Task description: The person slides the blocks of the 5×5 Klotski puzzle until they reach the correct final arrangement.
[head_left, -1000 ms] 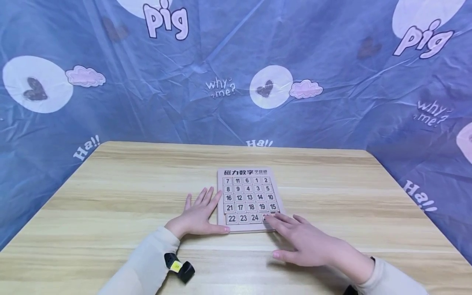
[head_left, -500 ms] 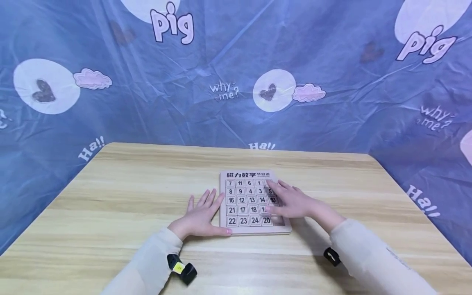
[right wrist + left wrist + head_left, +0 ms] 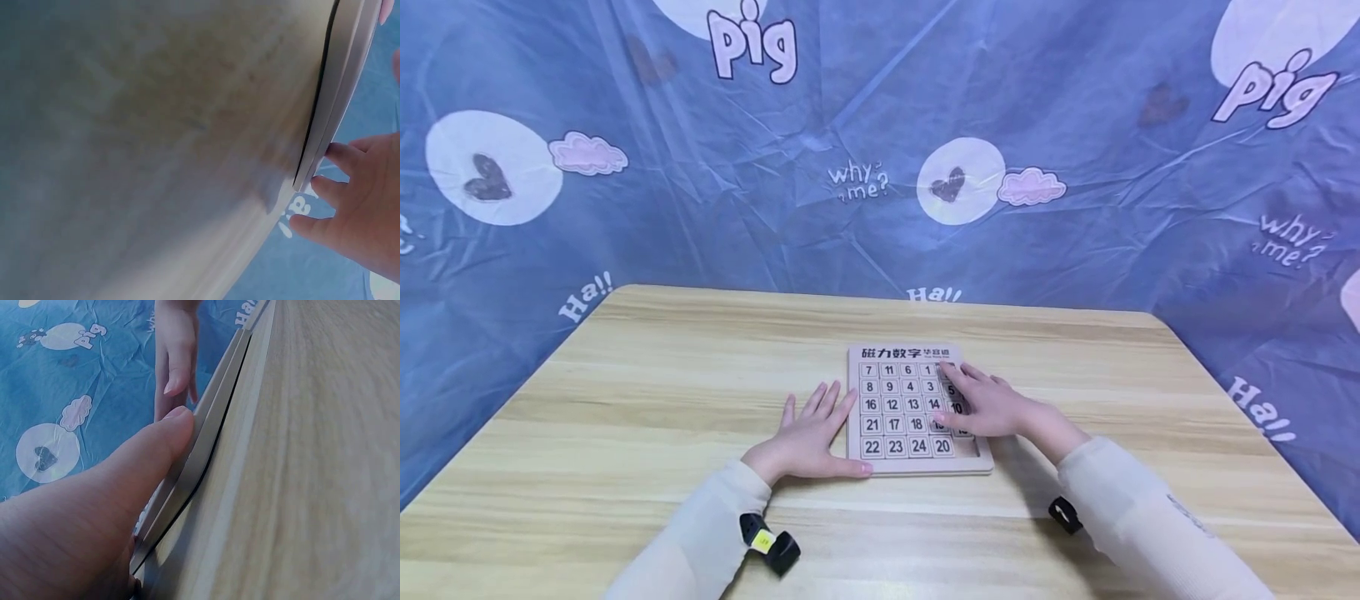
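A number slide puzzle [image 3: 917, 469] lies flat on the table, its tiles in a pale frame with dark lettering along the top. My left hand [image 3: 805, 446] is spread at its left side, the thumb on the near left corner; the left wrist view shows that thumb [image 3: 178, 428] on the frame's edge. My right hand [image 3: 992, 404] reaches over the right-hand column with extended fingers touching the tiles, partly covering several. The 10 tile [image 3: 956, 407] in that column sits slightly lower than its neighbour. A gap shows at the bottom right, beside the 20 tile [image 3: 942, 447].
The light wood table [image 3: 700, 358] extends around the puzzle on every side. A blue printed cloth [image 3: 737, 225] hangs behind it and along the right side. Black straps [image 3: 767, 543] with small devices are on both wrists.
My right hand has moved from the bottom row up to the right-hand column, and that column has slid slightly down. The bottom row has shifted left. My left hand keeps its place at the frame.
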Motion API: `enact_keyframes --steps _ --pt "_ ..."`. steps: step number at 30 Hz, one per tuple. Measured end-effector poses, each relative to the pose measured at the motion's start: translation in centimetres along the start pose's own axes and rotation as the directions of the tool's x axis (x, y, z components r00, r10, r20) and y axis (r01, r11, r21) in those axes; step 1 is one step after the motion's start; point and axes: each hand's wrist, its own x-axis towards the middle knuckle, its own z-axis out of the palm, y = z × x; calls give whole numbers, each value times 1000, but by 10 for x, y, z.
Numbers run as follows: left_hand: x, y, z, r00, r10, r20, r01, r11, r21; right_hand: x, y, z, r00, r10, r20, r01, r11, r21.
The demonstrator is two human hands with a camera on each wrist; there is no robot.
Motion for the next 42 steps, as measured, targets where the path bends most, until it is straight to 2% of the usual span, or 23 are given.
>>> enact_keyframes --steps 12,20,28,31,42 --pt "-2 1 -3 1000 -2 2 2 1000 -5 -18 -3 4 998 -59 -4 59 998 17" --pt "-1 -1 -2 1000 -6 4 6 1000 1 -18 -4 4 998 -62 6 61 998 24" --pt "-1 0 -2 1000 -3 2 3 1000 -3 -21 -1 -6 995 -79 -54 84 992 92" --pt "-1 -1 -2 1000 -4 4 4 1000 -5 -22 0 -9 994 -87 -72 93 992 83" --pt "0 -1 -1 1000 -6 5 6 1000 -4 -36 -8 -8 991 -123 -59 127 990 58"
